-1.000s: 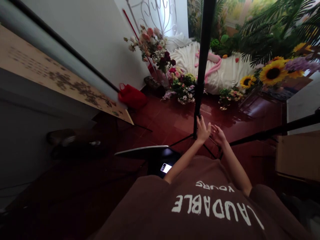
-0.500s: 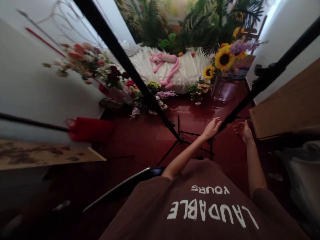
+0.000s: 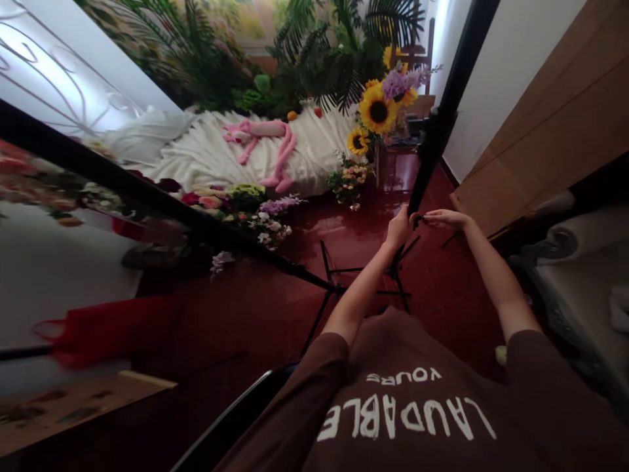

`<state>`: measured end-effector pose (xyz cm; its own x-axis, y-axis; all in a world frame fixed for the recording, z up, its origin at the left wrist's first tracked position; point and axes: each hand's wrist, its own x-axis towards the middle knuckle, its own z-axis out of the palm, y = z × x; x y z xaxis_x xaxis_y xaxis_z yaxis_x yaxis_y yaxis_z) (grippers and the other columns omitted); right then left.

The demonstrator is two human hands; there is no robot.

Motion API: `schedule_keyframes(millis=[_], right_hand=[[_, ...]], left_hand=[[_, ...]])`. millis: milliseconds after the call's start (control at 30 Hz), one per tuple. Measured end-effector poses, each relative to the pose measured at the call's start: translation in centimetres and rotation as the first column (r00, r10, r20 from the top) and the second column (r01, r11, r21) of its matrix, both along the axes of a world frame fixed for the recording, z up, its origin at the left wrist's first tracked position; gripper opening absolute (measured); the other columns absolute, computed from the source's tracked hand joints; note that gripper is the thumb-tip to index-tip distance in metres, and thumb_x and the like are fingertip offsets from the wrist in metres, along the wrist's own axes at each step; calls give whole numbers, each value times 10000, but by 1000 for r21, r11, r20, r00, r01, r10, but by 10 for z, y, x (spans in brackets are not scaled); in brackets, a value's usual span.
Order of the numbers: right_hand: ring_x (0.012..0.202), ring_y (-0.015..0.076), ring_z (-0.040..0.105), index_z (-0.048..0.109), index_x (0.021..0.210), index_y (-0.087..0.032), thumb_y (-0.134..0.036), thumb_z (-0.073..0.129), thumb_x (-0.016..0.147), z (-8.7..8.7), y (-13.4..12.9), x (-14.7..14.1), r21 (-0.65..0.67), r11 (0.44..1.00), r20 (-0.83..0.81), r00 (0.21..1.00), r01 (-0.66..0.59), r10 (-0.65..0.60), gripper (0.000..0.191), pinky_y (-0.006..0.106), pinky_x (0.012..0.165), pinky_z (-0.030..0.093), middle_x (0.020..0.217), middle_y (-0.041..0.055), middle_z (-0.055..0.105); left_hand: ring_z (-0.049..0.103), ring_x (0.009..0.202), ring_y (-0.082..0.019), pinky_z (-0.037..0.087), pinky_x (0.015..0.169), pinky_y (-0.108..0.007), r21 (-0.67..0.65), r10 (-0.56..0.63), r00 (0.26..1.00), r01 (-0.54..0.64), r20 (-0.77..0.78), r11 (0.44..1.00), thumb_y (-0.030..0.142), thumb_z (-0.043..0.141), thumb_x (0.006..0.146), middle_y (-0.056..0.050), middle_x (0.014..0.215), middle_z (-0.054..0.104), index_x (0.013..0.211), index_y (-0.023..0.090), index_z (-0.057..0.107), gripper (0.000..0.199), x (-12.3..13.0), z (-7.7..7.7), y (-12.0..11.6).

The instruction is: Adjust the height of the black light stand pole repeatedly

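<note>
Two black stands rise from the floor. My left hand (image 3: 400,229) is wrapped round the pole of the right-hand black stand (image 3: 426,164), low down near its legs. Just to the right, my right hand (image 3: 445,219) pinches a small black knob (image 3: 419,221) on that pole with its fingertips. The other black stand (image 3: 236,242) slants across the view from the upper left, and neither hand touches it.
Beyond the stands, a pink plush toy (image 3: 265,134) lies on a white draped cloth (image 3: 314,147). Sunflowers (image 3: 377,113) stand behind on the right. A large cardboard sheet (image 3: 535,124) leans at the right, and a red bag (image 3: 98,328) hangs at the left.
The view has turned right. My left hand has closed round the pole, and my right hand has come in from the right and taken hold of the knob.
</note>
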<state>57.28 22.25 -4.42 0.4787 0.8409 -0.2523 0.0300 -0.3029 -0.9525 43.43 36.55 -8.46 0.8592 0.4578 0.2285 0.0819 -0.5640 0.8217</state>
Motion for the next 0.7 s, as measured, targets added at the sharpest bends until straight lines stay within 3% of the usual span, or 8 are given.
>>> schedule_keyframes(millis=[100, 200, 300, 400, 500, 600, 700], right_hand=[[647, 111, 615, 755, 833, -146, -385, 817, 715, 7, -3, 1, -93, 990, 100, 988, -108, 117, 274, 232, 612, 476, 744, 31, 716], [658, 139, 640, 771, 805, -184, -428, 856, 650, 7, -5, -5, -24, 1000, 346, 938, 15, -5, 301, 250, 621, 479, 739, 23, 737], [732, 175, 686, 793, 794, -231, -425, 854, 677, -1, -7, -16, 63, 989, 555, 818, 137, -148, 234, 268, 678, 496, 800, 26, 772], [805, 190, 716, 816, 885, -271, -398, 808, 764, -12, -11, -26, 90, 975, 696, 687, 204, -208, 175, 258, 708, 488, 854, 23, 791], [859, 185, 724, 809, 1029, -295, -372, 729, 857, -25, -17, -32, 93, 966, 779, 587, 242, -222, 205, 245, 726, 488, 930, 31, 803], [923, 175, 723, 785, 1108, -311, -320, 610, 941, -36, -22, -34, 126, 958, 803, 541, 256, -250, 242, 259, 783, 517, 1116, 37, 783], [1044, 196, 710, 783, 1084, -301, -280, 561, 949, -25, -22, -33, 188, 943, 795, 522, 274, -310, 261, 311, 881, 545, 1239, 44, 739]], left_hand=[[721, 881, -234, 491, 778, -298, 18, 29, 1000, -29, 8, 999, 379, 489, 1002, -107, 962, 737, 1212, 176, 598, 312, 2, -1, -3], [721, 887, -243, 487, 770, -302, 20, 49, 999, -49, 14, 999, 388, 482, 1006, -118, 994, 736, 1198, 172, 600, 312, 5, -2, -5], [720, 904, -241, 482, 768, -294, 20, 71, 997, -71, 4, 997, 379, 488, 1006, -127, 1022, 736, 1177, 167, 605, 297, 7, -4, -6], [720, 925, -241, 483, 772, -288, 23, 82, 997, -82, 5, 996, 362, 501, 1001, -141, 1050, 736, 1157, 152, 613, 285, 8, -6, -6], [720, 928, -235, 484, 775, -285, 13, 82, 996, -82, 22, 997, 371, 501, 1002, -150, 1078, 735, 1152, 150, 615, 290, 10, -9, -7], [718, 917, -224, 482, 773, -279, -5, 91, 994, -91, 53, 996, 400, 503, 1000, -149, 1081, 735, 1155, 153, 615, 312, 11, -11, -7], [716, 903, -215, 481, 768, -276, -10, 89, 994, -89, 62, 996, 403, 506, 999, -137, 1051, 739, 1170, 157, 615, 318, 12, -12, -8]])
